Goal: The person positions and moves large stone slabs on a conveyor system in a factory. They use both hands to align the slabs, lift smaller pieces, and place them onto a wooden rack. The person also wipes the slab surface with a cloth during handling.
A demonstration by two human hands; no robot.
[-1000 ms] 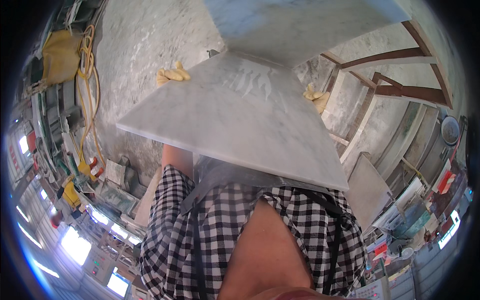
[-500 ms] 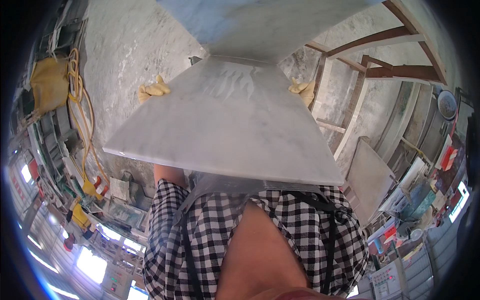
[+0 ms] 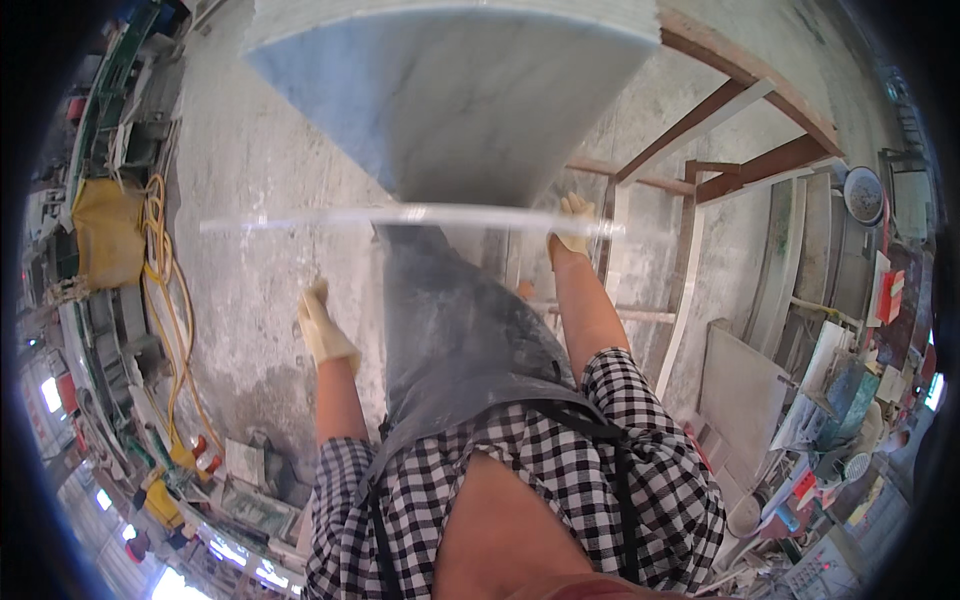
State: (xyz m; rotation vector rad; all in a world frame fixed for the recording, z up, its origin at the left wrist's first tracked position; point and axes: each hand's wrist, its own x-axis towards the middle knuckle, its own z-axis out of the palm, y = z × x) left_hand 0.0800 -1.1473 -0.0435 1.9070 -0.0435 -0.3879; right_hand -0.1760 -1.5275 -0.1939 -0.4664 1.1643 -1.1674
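Slab (image 3: 412, 213), apparently edge-on, runs left to right.

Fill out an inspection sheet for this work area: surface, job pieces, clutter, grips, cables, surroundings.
Surface: mottled grey concrete floor, stained and worn.
Job pieces: pale slab seen nearly edge-on, blurred; grey-and-bluish slab beyond it. Whether they touch: cannot tell.
Clutter: brown-and-white frame at upper right; round grey container and grey panel farther right.
Grips: left grip, gloved, appears empty and apart from the slabs; right grip, gloved, at the pale slab's right end, hold unclear.
Cables: looped yellow line at left, hose or cable unclear, beside a yellow-brown sheet.
Surroundings: bright patch at lower left; details there too small to tell.
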